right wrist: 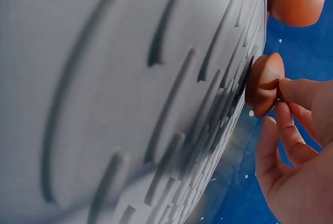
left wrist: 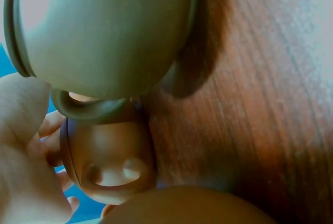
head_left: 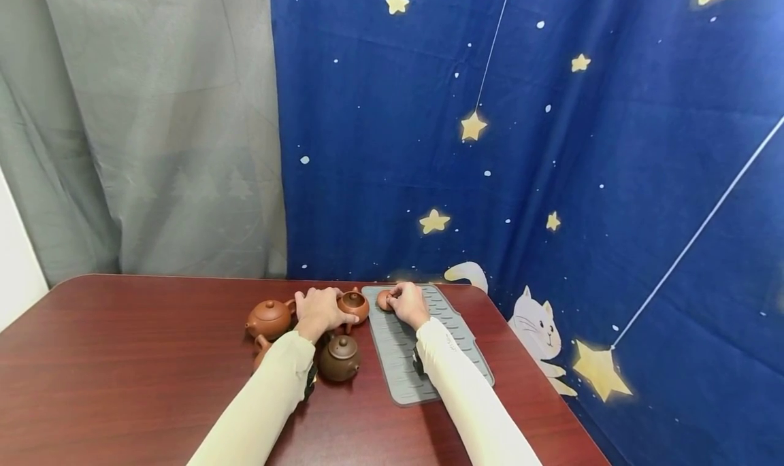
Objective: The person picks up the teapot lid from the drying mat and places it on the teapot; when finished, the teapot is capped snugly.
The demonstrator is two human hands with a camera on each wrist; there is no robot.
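Note:
My right hand (head_left: 410,304) pinches the knob of a small round clay lid (head_left: 384,301) at the far left corner of a grey ribbed mat (head_left: 401,374). In the right wrist view the lid (right wrist: 264,84) tilts close against the mat, its knob between thumb and fingertips. My left hand (head_left: 320,311) grips a lidless reddish-brown teapot (head_left: 353,305) from its left side, thumb near and fingers beyond. That pot's opening faces up. A dark brown lidded teapot (head_left: 339,358) stands just in front of it.
An orange-brown lidded teapot (head_left: 269,318) stands left of my left hand. Another clay pot (head_left: 261,349) is partly hidden behind my left sleeve. The reddish wooden table (head_left: 153,364) ends at the curtain (head_left: 380,146) behind.

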